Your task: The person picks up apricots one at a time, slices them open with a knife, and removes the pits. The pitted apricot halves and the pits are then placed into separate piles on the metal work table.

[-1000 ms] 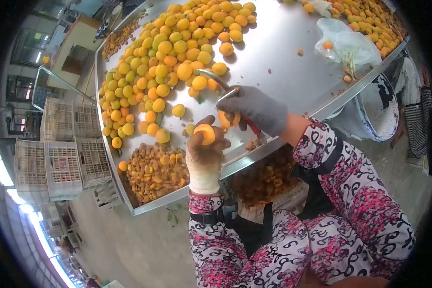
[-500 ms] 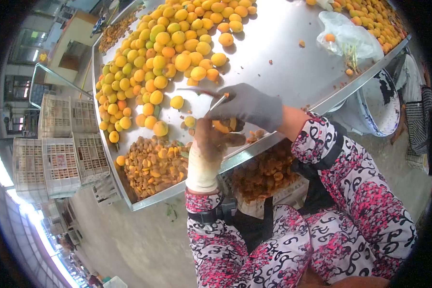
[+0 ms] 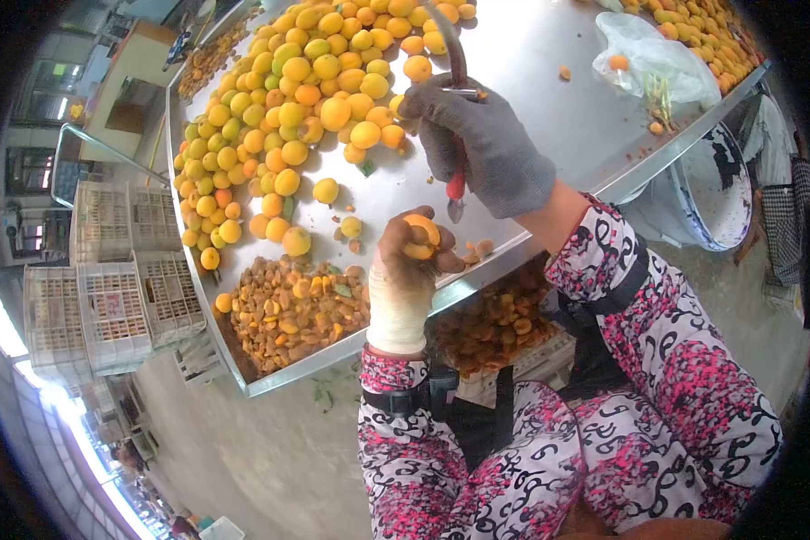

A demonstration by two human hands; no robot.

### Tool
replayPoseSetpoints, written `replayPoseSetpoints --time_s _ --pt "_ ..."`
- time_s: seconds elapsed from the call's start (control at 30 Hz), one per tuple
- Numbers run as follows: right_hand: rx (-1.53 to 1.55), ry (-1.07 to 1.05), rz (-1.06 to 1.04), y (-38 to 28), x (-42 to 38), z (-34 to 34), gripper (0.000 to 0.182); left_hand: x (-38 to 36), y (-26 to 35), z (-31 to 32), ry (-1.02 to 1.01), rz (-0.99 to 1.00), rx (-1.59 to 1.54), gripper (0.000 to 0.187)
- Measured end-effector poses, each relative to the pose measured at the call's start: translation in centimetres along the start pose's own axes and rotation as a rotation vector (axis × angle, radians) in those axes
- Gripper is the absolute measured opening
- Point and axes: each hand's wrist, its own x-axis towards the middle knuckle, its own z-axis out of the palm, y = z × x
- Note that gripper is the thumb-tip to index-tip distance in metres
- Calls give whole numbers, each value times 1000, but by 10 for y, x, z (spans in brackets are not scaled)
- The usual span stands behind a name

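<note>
Crate (image 3: 549,356) under the near edge of the metal counter (image 3: 522,63) holds cut orange pieces (image 3: 490,337). At that edge my left hand (image 3: 403,261) is curled around an orange fruit (image 3: 426,232) — the fingers hide part of it. Just beyond, to the right, my gray-gloved right hand (image 3: 490,148) is closed on a curved tool (image 3: 457,180), its red end pointing down near the fruit but apart from it, its long blade reaching away. A brownish-orange heap (image 3: 292,319) lies in the counter's near left corner. Farther out I see whole yellow and orange fruits (image 3: 327,67) spread on the left — and a clear plastic bag (image 3: 639,63) on the far right.
</note>
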Motion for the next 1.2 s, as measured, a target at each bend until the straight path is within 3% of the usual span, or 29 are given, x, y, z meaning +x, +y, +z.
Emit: replayPoseSetpoints --time_s 0.03,0.07,0.2,0.3,0.4,0.5,0.57,0.6,0.67,0.7,0.73,0.77,0.8,0.9,0.97,1.0,1.07,1.1,1.13,1.17,1.2 --pt "-1 2 -2 -1 0 1 21 1 -2 1 -12 48 104 44" --pt "40 18 -15 -3 -2 4 19 3 -2 -1 -6 -76 -121 43" --pt "64 36 -10 -10 -7 11 17 7 -5 5 -23 -49 -76 37" --pt "82 56 20 -11 -10 21 15 7 -3 7 10 -121 -40 48" --pt "-65 7 25 -5 -13 21 15 12 -17 -14 -35 -75 27 43" --pt "52 28 112 -5 -14 25 17 16 -30 -36 111 87 51 33" --pt "41 27 119 -4 -13 23 17 12 -19 -31 -136 -51 -149 51" --pt "31 26 125 -3 -12 21 18 10 -23 -32 -136 -50 -149 51" --pt "28 7 121 -2 -11 17 18 7 -34 -34 -76 464 676 65" --pt "26 -12 119 -1 -11 17 18 8 -34 -35 -76 463 676 65" --pt "26 -11 120 -1 -12 18 18 8 -35 -37 -37 608 901 66" --pt "-41 -4 34 -2 -14 21 22 8 -36 -37 5 753 1126 68" --pt "-108 4 -51 -1 -16 24 26 7 -32 -30 3 751 1127 68" --pt "-68 -19 -97 9 -20 28 26 6 -22 -5 -23 661 1168 64" --pt "-101 -47 -154 12 -19 26 24 10 -24 0 138 17 59 62" --pt "-156 -6 -140 8 -19 28 21 7 -23 1 138 16 59 62" --pt "-210 31 -127 6 -16 23 20 1 -21 -1 -41 330 673 51" --pt "2 -42 13 8 -11 11 23 1 -20 -6 -40 332 673 51" --pt "214 -113 153 9 -8 4 26 3 -19 -13 -79 108 274 46" --pt "214 -114 154 13 -6 3 26 4 -19 -19 -115 -115 -127 41" --pt "312 -107 248 15 -5 3 27 5 -20 -23 -113 -114 -128 41"
